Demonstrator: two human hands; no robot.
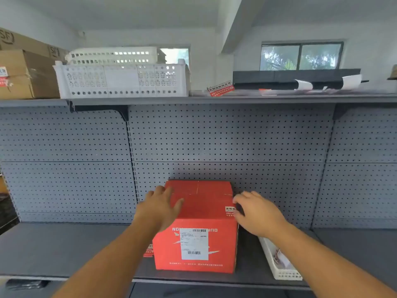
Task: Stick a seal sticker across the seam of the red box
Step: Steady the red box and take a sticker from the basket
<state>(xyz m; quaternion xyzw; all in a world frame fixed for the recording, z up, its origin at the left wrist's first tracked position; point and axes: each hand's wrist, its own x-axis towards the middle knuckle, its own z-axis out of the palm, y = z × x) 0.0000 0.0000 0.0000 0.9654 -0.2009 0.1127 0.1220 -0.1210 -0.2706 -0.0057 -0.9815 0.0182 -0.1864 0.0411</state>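
The red box (203, 214) stands on the grey shelf (64, 248), with a white shipping label (194, 244) on its front face. My left hand (160, 208) lies flat on the box's top left edge, fingers spread. At the top right edge, my right hand (256, 212) presses its fingertips on a small red and white seal sticker (229, 211). The sticker wraps over that edge, and the fingers partly cover it. A seam line runs across the box top near the back.
A narrow white basket (279, 265) holding red and white stickers sits to the right of the box under my right forearm. Another sticker (148, 250) lies by the box's left side. Grey pegboard (214, 136) backs the shelf. White crates (122, 80) and cardboard boxes (23, 72) fill the upper shelf.
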